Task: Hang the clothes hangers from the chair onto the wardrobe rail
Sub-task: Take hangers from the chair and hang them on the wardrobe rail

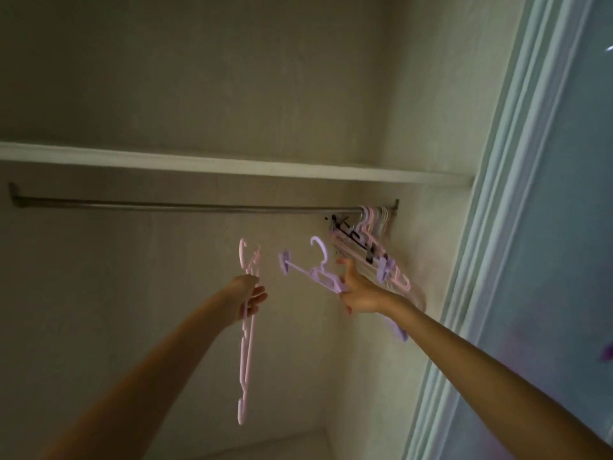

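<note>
A bunch of hangers already hangs at the rail's far right end. My right hand grips a purple hanger below the rail; my left hand clasps pink hangers, both unhung.

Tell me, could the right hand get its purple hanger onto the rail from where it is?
Probably yes: the right hand holds the purple hanger just below the rail, with nothing between; the hung hangers crowd only the right end.
</note>
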Available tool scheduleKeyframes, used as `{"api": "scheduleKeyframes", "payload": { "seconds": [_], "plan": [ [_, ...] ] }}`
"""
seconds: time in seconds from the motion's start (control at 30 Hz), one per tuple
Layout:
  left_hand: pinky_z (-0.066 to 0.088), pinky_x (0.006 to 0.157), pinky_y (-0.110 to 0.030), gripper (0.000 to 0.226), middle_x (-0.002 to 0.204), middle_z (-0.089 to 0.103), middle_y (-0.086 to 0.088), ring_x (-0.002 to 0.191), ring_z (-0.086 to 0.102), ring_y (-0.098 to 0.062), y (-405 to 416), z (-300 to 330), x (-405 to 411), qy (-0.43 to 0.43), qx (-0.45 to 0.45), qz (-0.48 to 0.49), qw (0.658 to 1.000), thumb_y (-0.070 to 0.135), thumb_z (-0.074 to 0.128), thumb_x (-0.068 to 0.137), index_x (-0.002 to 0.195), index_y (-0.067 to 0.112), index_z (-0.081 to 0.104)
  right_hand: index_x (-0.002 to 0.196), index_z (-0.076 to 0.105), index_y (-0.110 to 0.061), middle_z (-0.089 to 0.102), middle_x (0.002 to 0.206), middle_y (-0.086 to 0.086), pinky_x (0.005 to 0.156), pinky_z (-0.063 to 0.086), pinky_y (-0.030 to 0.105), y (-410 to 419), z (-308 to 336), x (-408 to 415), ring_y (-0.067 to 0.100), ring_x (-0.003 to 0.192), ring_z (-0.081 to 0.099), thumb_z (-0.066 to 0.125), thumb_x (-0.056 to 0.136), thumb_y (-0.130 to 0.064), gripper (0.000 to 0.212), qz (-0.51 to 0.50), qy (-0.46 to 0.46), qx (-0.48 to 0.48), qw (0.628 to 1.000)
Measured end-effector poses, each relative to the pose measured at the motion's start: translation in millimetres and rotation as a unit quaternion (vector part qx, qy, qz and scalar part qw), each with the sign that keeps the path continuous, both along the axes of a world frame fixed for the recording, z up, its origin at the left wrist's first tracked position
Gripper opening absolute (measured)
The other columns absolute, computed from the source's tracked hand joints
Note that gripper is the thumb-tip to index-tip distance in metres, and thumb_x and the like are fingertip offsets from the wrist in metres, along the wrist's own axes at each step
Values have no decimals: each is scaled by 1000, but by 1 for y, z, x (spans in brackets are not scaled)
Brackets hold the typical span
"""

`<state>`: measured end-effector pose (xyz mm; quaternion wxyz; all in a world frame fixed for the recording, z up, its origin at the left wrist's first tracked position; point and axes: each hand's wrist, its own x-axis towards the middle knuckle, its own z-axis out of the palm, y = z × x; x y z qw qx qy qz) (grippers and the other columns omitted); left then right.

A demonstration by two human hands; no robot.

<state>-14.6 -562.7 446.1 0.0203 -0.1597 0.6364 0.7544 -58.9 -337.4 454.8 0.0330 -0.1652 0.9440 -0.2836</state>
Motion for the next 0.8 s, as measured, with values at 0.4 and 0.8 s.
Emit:
{"api": "scheduleKeyframes", "payload": {
  "seconds": [0.4,0.8],
  "plan": [
    [36,56,-25,11,80,46,-7,73,55,-18,-13,11,-113,-40,88,-42,994,11,44,96,86,7,46,144,30,-18,58,121,11,41,45,21,-8,34,-165,14,62,68,51,95,-15,54,-56,-47,-118,990],
    [38,56,-24,14,81,49,-6,71,55,-16,-10,11,-153,-51,52,-53,996,13,44,96,84,7,47,149,19,-19,42,139,14,42,51,23,-8,26,-199,14,51,66,50,93,-2,65,-90,-57,-63,992]
  ]
}}
